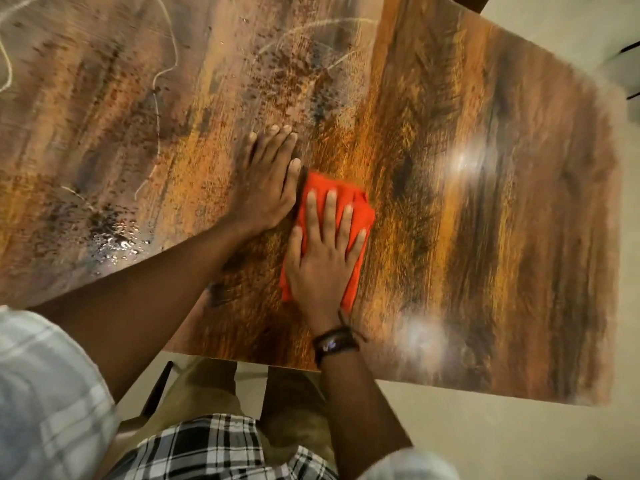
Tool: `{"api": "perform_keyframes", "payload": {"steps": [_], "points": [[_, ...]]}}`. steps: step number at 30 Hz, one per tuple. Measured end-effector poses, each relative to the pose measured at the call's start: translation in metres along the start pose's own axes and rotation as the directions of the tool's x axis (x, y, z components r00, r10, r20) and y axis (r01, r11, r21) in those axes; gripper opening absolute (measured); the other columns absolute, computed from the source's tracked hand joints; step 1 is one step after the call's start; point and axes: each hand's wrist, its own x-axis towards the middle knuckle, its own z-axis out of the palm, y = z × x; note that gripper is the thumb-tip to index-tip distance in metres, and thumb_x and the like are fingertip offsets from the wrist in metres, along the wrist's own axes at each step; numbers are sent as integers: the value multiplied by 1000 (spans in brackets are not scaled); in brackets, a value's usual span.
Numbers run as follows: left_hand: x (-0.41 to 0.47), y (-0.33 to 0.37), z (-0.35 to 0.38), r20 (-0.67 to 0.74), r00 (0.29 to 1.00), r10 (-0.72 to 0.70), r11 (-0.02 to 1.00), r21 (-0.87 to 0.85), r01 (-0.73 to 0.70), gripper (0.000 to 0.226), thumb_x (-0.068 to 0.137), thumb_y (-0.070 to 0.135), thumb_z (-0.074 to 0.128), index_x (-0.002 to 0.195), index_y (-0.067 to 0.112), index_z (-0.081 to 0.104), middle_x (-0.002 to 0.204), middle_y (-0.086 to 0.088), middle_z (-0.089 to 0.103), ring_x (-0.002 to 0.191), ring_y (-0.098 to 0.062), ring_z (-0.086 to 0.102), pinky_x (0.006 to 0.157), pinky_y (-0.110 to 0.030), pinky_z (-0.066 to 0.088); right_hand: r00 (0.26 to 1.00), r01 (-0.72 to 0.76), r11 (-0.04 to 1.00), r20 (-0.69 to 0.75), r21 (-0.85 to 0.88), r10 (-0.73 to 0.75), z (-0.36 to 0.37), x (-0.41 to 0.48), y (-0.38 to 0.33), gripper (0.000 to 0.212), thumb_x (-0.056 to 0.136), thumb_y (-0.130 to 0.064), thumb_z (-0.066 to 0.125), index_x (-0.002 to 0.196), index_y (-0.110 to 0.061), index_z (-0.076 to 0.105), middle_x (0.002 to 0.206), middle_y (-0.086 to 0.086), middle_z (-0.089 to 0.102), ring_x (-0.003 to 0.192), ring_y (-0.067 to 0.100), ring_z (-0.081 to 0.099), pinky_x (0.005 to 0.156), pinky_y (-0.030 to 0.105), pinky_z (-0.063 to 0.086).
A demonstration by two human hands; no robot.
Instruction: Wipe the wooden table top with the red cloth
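Note:
The wooden table top (pixel 467 202) fills most of the head view, glossy with brown and orange grain. A folded red cloth (pixel 360 209) lies on it near the middle. My right hand (pixel 322 258) presses flat on the cloth with fingers spread, a dark wristband on the wrist. My left hand (pixel 266 181) rests flat on the bare wood just left of the cloth, fingers together, holding nothing. The left half of the table shows wet droplets (pixel 114 237) and whitish streaks (pixel 162 71).
The table's near edge (pixel 450 386) runs above my legs, with pale floor (pixel 519 445) beyond it. A dark chair part (pixel 156 389) sits under the near edge. Dark legs of another object (pixel 630 46) show at the far right.

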Motion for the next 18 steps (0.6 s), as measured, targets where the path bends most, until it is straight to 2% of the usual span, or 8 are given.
{"api": "perform_keyframes", "payload": {"steps": [3,6,9,14,18], "points": [[4,1,-2,-5,999,-43,999,-21,43,55,103,31,24,150,4,33,159,-13,30,151,-25,17,125,-43,3,999,34,999,9,4,-34,6,-44,9,58,103,-47,31,159,-35,19,169,-5,8,157,20,1,124,57,6],[24,-1,-9,-28,999,-31,999,15,31,52,102,29,31,145,1,41,151,-16,41,146,-31,26,123,-44,6,1000,19,1000,4,-25,-18,6,-23,11,59,103,-48,32,159,-36,18,169,-6,8,156,20,1,124,57,4],[68,-13,-21,-30,999,14,998,66,-12,51,100,30,36,143,3,42,149,-17,42,143,-32,30,120,-44,12,1000,13,999,-3,-36,-13,2,30,8,59,103,-49,31,159,-39,16,168,-8,4,156,18,-2,124,56,0],[118,-34,-24,21,1000,-13,991,137,10,58,103,34,34,153,6,26,161,-15,23,151,-31,13,123,-46,4,999,37,999,-7,2,-37,-13,145,7,58,104,-49,31,158,-41,12,169,-10,3,156,17,-2,124,55,-3],[123,-29,-16,33,999,-3,985,175,-3,61,100,37,26,154,9,25,162,-11,23,151,-27,12,123,-47,2,999,32,999,-7,28,-31,-25,239,7,57,106,-47,29,159,-40,10,169,-9,-1,156,18,-3,124,55,-5]]}}
